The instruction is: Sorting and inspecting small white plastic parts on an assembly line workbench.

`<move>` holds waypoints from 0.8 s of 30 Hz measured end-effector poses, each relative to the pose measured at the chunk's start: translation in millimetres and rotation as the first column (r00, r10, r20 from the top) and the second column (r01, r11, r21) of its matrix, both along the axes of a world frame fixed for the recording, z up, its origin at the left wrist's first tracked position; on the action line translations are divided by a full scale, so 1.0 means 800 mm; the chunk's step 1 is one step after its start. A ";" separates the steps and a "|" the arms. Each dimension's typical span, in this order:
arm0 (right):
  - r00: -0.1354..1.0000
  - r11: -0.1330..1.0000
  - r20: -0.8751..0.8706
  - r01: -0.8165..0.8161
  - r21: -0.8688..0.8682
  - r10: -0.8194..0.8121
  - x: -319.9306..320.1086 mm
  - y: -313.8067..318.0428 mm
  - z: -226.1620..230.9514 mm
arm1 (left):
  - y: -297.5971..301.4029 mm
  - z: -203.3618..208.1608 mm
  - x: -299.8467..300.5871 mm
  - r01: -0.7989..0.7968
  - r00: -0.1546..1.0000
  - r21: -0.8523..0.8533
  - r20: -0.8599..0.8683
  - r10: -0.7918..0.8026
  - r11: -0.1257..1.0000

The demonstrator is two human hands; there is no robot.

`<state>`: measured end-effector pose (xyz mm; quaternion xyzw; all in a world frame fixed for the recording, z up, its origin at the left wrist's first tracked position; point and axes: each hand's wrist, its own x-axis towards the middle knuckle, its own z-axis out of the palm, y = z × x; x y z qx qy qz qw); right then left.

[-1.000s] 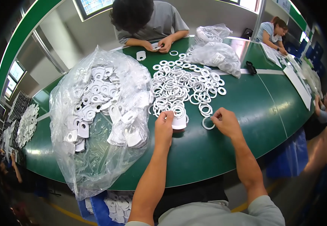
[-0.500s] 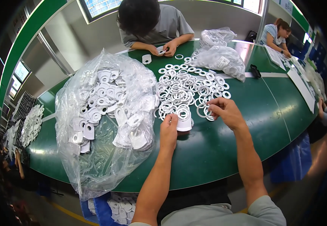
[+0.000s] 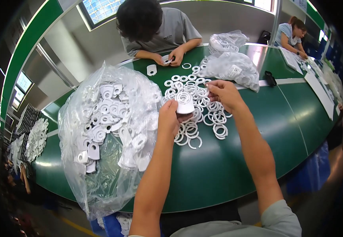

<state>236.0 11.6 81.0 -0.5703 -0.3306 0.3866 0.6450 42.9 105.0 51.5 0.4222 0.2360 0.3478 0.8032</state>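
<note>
My left hand (image 3: pixel 168 117) is closed on a white plastic plate (image 3: pixel 185 107) with a rounded end. Circular rims show around the plate's hole, and it is held up over a pile of white rings (image 3: pixel 219 130). My right hand (image 3: pixel 224 94) has its thumb and fingers pinched together at the pile's right side. White ring edges lie right at its fingertips, but what sits between them is too small to make out. Some rings, such as the one nearest me (image 3: pixel 195 142), have a gap in them.
A large clear plastic bag (image 3: pixel 112 189) with many white plates lies open at left. Bagged rings (image 3: pixel 228 67) and a black object (image 3: pixel 270 78) are farther off. Across the green table (image 3: pixel 254 173), a co-worker's hands (image 3: pixel 171 59) hold a similar plate. Another person sits far right.
Both hands have moved away from me, over the ring pile, the left one carrying the plate. Rings on the near side of the pile now show. The whole view has shifted slightly.
</note>
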 end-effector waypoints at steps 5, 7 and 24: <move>1.000 0.999 -0.001 0.030 -0.025 -0.030 0.047 0.086 -0.002 | 0.101 0.001 0.062 0.009 0.989 0.014 -0.150 -0.007 1.000; 0.999 0.999 0.023 0.037 -0.025 -0.036 0.066 0.125 -0.007 | 0.137 0.001 0.085 0.028 0.987 0.022 -0.159 -0.024 0.999; 0.983 0.985 0.181 0.069 -0.159 -0.039 0.136 0.297 -0.068 | 0.281 -0.055 0.161 0.112 0.958 0.043 -0.270 -0.097 0.993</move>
